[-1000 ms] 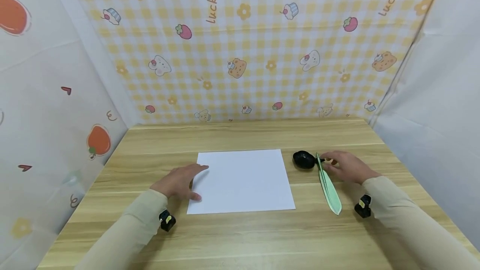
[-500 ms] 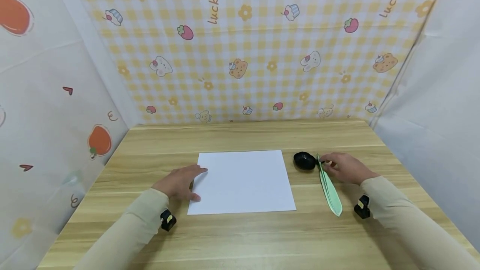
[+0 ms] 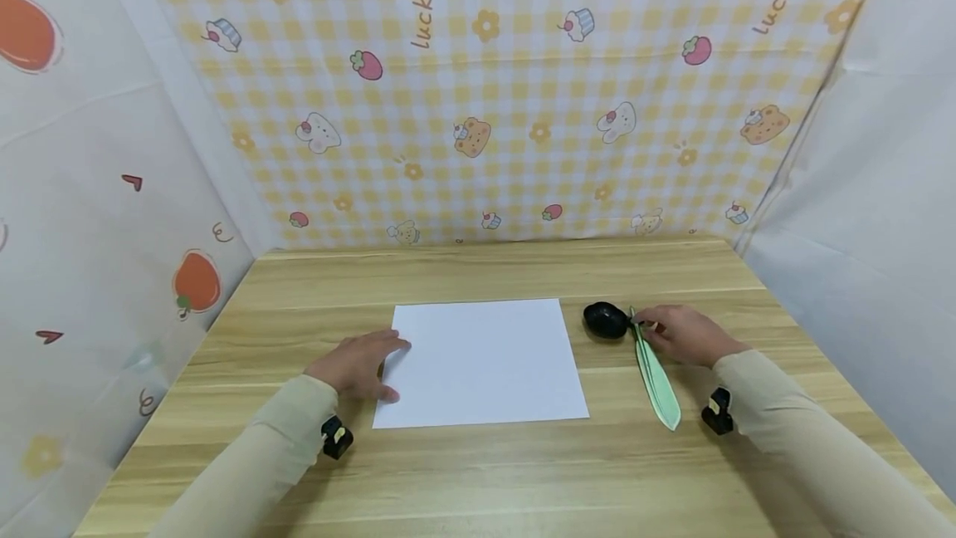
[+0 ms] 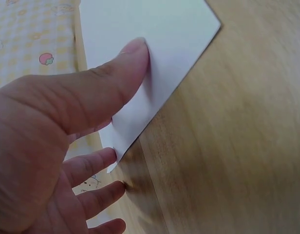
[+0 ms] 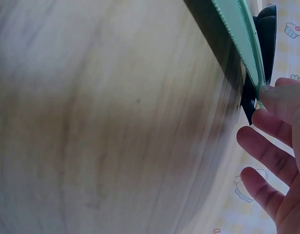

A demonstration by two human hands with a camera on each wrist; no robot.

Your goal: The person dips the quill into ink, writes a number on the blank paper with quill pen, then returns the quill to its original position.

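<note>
My left hand (image 3: 360, 365) rests at the left edge of a blank white sheet of paper (image 3: 485, 364). In the left wrist view its thumb lies over the paper and the other fingers are spread near the corner. My right hand (image 3: 689, 334) pinches the narrow upper end of a long pale green, leaf-shaped piece (image 3: 657, 384) between thumb and forefinger; the other fingers stay apart. The right wrist view shows small teeth along one edge of this green piece (image 5: 240, 34). A glossy black oval piece (image 3: 605, 320) with a thin stem lies just left, its stem end partly covered by fingertips.
Both hands are over a wood-grain table (image 3: 478, 480). A yellow checked cloth (image 3: 515, 106) hangs behind it, and pale cloths (image 3: 859, 189) close off the two sides. Each wrist carries a small black camera (image 3: 338, 437).
My right fingertips have moved slightly left and closed together at the green piece's upper end. My left forefinger has bent down a little towards the paper. Paper and black piece stay put.
</note>
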